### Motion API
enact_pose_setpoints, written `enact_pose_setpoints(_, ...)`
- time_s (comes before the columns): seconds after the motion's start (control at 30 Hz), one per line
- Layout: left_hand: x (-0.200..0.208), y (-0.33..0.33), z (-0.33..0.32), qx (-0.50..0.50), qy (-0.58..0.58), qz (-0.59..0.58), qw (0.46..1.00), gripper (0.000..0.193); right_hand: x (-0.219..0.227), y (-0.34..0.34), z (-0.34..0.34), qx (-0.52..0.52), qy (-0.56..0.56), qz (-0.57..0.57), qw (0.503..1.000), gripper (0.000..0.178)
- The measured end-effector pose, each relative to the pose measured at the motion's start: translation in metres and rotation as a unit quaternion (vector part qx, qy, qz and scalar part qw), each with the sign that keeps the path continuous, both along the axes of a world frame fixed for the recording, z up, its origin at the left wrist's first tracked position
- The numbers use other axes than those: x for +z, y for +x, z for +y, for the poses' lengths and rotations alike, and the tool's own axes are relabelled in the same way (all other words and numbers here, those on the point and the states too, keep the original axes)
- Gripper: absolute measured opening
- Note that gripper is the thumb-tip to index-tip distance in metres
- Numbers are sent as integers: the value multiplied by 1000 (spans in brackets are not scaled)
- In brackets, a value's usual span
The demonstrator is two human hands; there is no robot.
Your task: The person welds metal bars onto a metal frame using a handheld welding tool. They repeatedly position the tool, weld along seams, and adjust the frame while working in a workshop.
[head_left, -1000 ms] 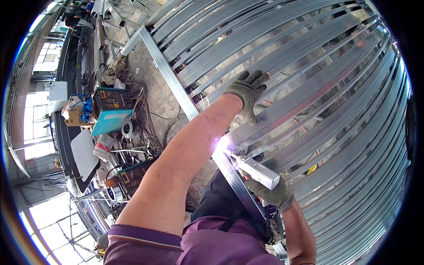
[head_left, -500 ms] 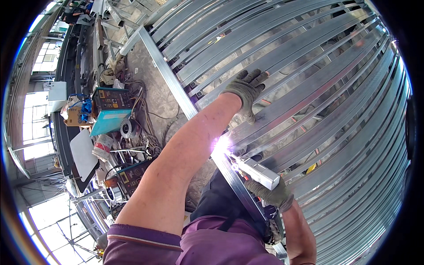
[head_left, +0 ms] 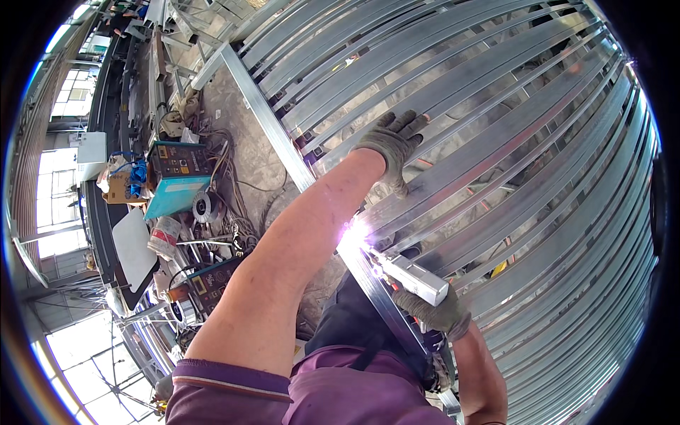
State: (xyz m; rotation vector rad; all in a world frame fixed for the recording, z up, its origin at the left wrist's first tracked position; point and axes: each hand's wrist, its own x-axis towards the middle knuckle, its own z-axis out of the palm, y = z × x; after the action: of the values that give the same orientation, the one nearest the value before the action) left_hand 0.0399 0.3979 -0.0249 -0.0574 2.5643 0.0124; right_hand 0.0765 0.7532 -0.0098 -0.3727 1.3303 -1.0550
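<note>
In a green-grey work glove, my left hand (head_left: 394, 145) lies spread on a flat metal bar (head_left: 453, 168), fingers pointing away from me. My right hand (head_left: 435, 312), gloved the same way, is wrapped round a welding torch with a pale box-shaped body (head_left: 416, 278). A glaring white-violet arc (head_left: 354, 235) burns at the torch's tip, against the long metal edge rail (head_left: 382, 287) where a bar end meets it. The glare hides the joint itself. My left forearm crosses above the rail, close to the arc.
Many parallel metal bars (head_left: 552, 234) form a large grid across the right. At the left stand a teal welding machine (head_left: 177, 180), a wire spool (head_left: 205, 205), a second machine (head_left: 212, 282) and a bucket (head_left: 164, 237). Cables (head_left: 237, 205) lie tangled on the concrete floor.
The arc's glow is slightly larger and lights more of the rail and nearby bar ends. Both hands and the torch stay almost in place.
</note>
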Motion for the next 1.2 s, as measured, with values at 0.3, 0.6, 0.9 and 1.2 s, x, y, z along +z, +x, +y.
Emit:
enact_pose_setpoints(0.3,-2,0,-1,-3,3,3,1000,130,3,-2,2,24,32,8,999,48)
enact_pose_setpoints(0.6,3,-2,1,-4,-2,-8,1000,130,-9,5,10,0,-2,4,1000,44)
enact_pose_setpoints(0.9,0,-2,-1,-3,0,-6,1000,132,-14,6,15,-3,-21,2,1000,44)
enact_pose_setpoints(1.2,1,-3,0,-5,-7,-18,1000,132,-5,3,14,-10,-6,-18,1000,43)
